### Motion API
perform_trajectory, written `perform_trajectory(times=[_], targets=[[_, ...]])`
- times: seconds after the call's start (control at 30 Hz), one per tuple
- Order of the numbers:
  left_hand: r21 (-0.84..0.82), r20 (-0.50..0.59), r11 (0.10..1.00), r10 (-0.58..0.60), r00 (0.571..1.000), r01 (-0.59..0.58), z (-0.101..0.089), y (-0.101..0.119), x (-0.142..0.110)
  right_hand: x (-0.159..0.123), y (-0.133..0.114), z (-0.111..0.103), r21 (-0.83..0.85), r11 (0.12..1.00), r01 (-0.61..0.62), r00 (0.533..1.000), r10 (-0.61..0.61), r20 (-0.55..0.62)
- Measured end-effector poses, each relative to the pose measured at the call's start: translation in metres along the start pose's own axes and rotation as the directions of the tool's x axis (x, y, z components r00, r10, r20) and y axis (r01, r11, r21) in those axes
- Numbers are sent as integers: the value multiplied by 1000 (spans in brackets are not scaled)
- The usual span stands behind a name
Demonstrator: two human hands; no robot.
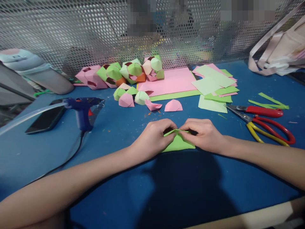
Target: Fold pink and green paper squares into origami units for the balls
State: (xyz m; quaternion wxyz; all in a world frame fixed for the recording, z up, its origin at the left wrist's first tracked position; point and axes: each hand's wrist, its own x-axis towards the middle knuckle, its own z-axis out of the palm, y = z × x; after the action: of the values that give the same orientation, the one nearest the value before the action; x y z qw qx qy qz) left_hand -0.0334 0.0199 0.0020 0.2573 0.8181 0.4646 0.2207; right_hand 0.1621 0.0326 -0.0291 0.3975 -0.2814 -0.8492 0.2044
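Note:
A piece of bright green paper (179, 143) is held by both hands low over the middle of the blue table. My left hand (156, 135) pinches its upper left edge between thumb and fingers. On the other side, my right hand (202, 135) grips the upper right edge the same way. The top edge is bent up into a small peak between the two thumbs, and the lower edge is straight. Just beyond the hands lie a small folded pink paper piece (173, 105) and a curled pink piece (153, 105).
Folded paper balls (132, 70) line the back beside pink sheets (176, 81) and loose paper squares (213, 79). Red-and-yellow scissors (256, 122) and a red-handled cutter (264, 111) lie right. A blue glue gun (83, 116), a phone (46, 119) and a tumbler (43, 73) are left.

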Motion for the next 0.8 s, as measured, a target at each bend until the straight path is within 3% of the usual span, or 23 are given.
perform_trajectory(times=[0.27,0.63,0.8], targets=[[-13,-109,999,-48,993,47,0,-2,1,2,-1,-2,33,994,-102,994,102,-24],[-140,-134,975,-189,973,170,1,-3,6,6,-2,-7,133,949,-286,958,288,9],[-153,-145,979,-157,977,135,5,-4,6,7,-2,-5,142,954,-263,962,270,-39]])
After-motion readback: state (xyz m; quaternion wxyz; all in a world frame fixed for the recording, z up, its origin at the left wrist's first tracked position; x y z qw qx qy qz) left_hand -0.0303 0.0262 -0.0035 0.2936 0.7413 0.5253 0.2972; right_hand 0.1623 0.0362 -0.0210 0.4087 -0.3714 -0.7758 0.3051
